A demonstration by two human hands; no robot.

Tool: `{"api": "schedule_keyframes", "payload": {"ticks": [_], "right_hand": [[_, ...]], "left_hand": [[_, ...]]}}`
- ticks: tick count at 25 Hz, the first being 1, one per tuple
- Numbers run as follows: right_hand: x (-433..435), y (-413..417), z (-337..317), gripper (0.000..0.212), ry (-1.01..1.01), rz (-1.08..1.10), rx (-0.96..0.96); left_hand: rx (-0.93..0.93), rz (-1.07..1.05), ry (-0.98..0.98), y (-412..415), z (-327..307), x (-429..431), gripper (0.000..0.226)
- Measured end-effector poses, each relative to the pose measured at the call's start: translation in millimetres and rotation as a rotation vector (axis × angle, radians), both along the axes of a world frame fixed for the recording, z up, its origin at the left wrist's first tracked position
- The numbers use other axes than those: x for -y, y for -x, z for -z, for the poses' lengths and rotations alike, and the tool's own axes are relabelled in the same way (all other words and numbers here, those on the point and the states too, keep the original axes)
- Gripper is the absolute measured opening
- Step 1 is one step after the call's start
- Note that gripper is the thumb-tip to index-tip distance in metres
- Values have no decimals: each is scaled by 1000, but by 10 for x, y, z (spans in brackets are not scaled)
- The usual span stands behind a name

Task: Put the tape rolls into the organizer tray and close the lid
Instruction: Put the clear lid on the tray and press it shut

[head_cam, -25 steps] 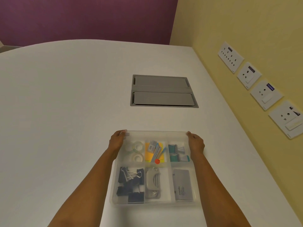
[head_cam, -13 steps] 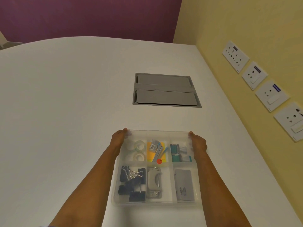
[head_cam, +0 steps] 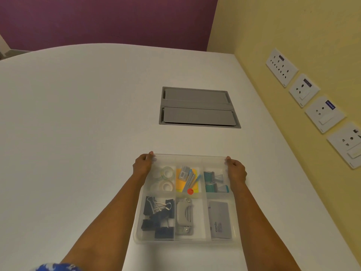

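Filling most of the frame, a white table (head_cam: 78, 124) curves off toward the purple wall at top, w/ a yellow wall down the right side carrying four white socket plates (head_cam: 324, 114). Set flush in the tabletop, upper centre, is a grey cable hatch (head_cam: 198, 107) w/ two flaps. Lower centre sits the clear organizer tray (head_cam: 186, 241), w/ a see-thru lid (head_cam: 189, 158) lying over it; can't tell whether it's fully seated. Both forearms reach up from the bottom edge along the tray's two sides, a bit of blue patterned sleeve (head_cam: 56, 267) at bottom left. Left hand (head_cam: 142, 165) is curled over the lid's far-left corner, fingertips on the top rim, thumb hidden; right hand (head_cam: 236, 170) is curled likewise over the far-right corner, fingers wrapped on the edge. Inside, lower row: dark blue binder clips (head_cam: 158, 218) at left, a grey hole punch (head_cam: 184, 216) in the mid cell, a grey box marked "camlin" (head_cam: 219, 220) at right. Upper row: two clear tape rolls (head_cam: 167, 178) in the upper-left cell, one above the other & just abt touching; yellow sticky notes (head_cam: 180, 183) w/ small packets, a blue pen & a red dot in the mid cell; teal clips (head_cam: 211, 181) in the upper-right cell.
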State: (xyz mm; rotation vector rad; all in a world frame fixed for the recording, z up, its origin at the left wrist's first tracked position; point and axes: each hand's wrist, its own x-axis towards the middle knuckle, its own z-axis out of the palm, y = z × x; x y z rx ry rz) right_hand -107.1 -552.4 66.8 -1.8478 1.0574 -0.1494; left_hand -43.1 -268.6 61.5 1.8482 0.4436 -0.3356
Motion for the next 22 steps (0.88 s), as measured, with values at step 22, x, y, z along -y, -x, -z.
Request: {"api": "schedule_keyframes", "payload": {"ticks": [22], "right_hand": [[-355,1359,-85,43,371,-260,-22]], "left_hand": [[193,74,-256,1291,-38,-180,40]]}}
